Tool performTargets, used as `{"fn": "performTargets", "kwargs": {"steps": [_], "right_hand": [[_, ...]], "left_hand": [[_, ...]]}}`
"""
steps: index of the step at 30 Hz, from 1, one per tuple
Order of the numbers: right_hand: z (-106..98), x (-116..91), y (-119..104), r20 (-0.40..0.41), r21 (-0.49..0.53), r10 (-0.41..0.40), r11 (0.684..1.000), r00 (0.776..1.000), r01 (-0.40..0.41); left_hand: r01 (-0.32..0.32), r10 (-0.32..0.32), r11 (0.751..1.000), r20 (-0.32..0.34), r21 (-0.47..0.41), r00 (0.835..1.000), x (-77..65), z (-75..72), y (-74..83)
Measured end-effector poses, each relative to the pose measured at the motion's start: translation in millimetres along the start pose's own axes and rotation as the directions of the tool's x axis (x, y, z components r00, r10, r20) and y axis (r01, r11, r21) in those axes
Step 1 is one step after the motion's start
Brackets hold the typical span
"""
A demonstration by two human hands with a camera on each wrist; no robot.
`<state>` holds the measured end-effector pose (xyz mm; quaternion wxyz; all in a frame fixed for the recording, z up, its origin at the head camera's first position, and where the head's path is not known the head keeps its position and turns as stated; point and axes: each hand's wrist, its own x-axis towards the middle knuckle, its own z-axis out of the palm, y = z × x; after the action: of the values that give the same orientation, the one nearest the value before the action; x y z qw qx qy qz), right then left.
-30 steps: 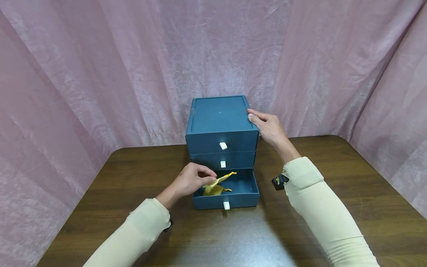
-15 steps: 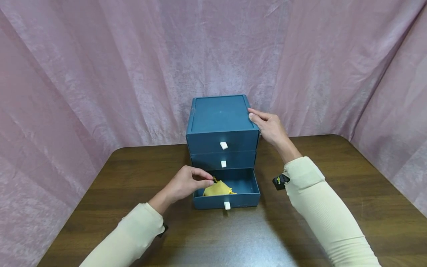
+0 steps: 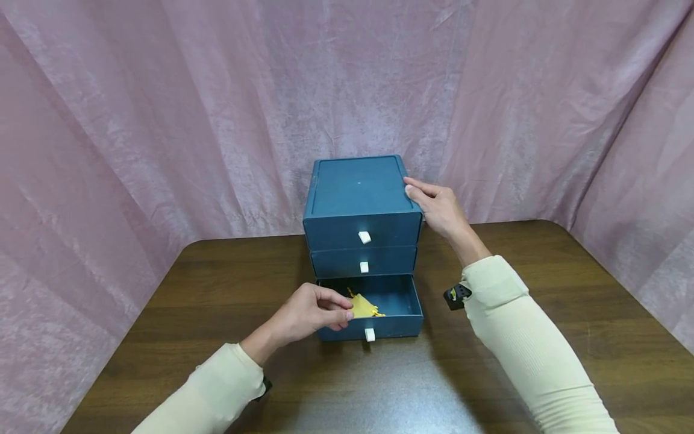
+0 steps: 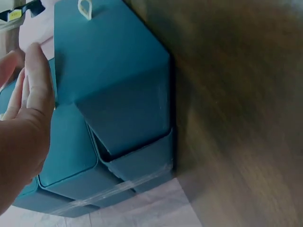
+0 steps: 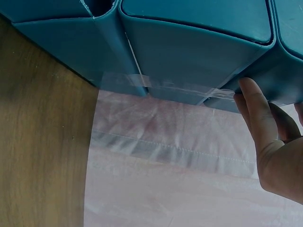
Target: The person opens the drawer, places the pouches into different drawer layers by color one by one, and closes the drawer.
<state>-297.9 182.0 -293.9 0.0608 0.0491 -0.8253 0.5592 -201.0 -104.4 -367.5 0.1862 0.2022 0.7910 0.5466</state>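
Observation:
A blue three-drawer cabinet (image 3: 358, 187) stands on the table, its bottom drawer (image 3: 394, 327) pulled out. Inside that drawer lies a yellow drawstring pouch (image 3: 363, 307), partly hidden behind my left hand (image 3: 311, 313). The left fingers are loosely bent over the drawer's front left edge, near the pouch; in the left wrist view they extend with nothing seen between them. My right hand (image 3: 441, 211) rests against the cabinet's upper right side, thumb at the top edge. Its fairly straight fingers (image 5: 258, 111) touch the side wall in the right wrist view.
White tab pulls mark the drawer fronts, such as the middle pull (image 3: 364, 267). Both upper drawers are closed. Clear tape (image 5: 184, 89) runs along the cabinet's side near the back. Pink curtains (image 3: 217, 108) hang behind the brown wooden table (image 3: 228, 289).
The left hand has let go of a yellow pouch, which now lies in the drawer, and has moved slightly down to the drawer's front edge. The right hand stays on the cabinet.

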Motion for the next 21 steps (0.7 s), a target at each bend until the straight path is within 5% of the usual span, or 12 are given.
{"fn": "performTargets", "kwargs": {"steps": [15, 21], "right_hand": [[-0.4, -1.3, 0.8, -0.004, 0.006, 0.011, 1.0, 1.0, -0.011], [-0.2, -0.8, -0.2, 0.004, 0.031, 0.01, 0.999, 1.0, -0.011]], "left_hand": [[0.062, -0.052, 0.991, 0.084, -0.123, 0.995, -6.0, 26.0, -8.7], [0.057, -0.053, 0.998, 0.092, -0.04, 0.994, -5.2, 31.8, -13.3]]}}
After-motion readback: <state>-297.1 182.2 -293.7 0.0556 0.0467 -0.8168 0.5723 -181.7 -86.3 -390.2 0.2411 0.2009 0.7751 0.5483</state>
